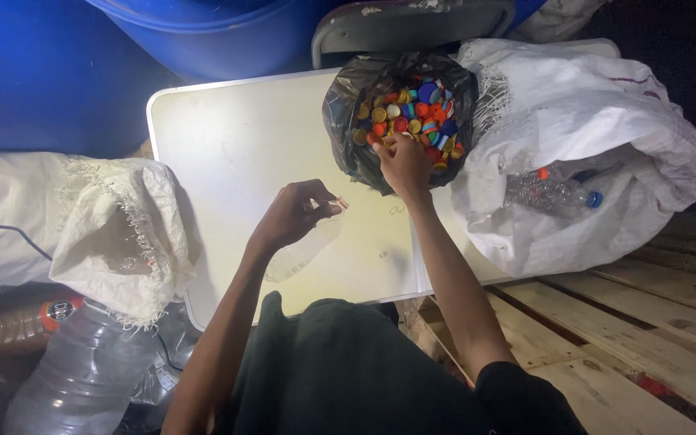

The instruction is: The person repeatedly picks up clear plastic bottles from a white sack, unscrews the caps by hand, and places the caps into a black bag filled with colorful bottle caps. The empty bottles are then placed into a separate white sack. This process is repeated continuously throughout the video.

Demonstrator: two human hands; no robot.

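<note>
My left hand [296, 211] grips a clear plastic bottle [304, 250] near its neck, holding it tilted over the white table [235, 145]. My right hand [403, 163] reaches into a black plastic bag [348, 105] at the table's far right, its fingers closed among several coloured bottle caps [412, 113]. Whether a cap sits between those fingers is hidden.
A white woven sack [598, 113] on the right holds clear bottles [553, 193]. Another white sack [114, 225] lies open at the left, above large clear bottles [74, 379] on the floor. Blue barrels [211, 32] stand behind the table. Wooden pallet slats [646, 322] lie at lower right.
</note>
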